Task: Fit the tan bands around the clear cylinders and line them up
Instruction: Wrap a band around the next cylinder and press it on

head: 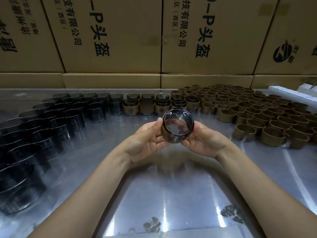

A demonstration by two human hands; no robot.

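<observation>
A clear smoky glass cylinder is gripped between the left hand and right hand, fingers curled round it, above the shiny metal table. Bare cylinders are massed leftward, tan open bands rightward, banded cylinders just beyond, before brown cardboard cartons.

I'm seeing both hands, left hand and right hand, gripping one clear cylinder tilted above the metal table, bare cylinders standing left of it, tan bands lying right
</observation>
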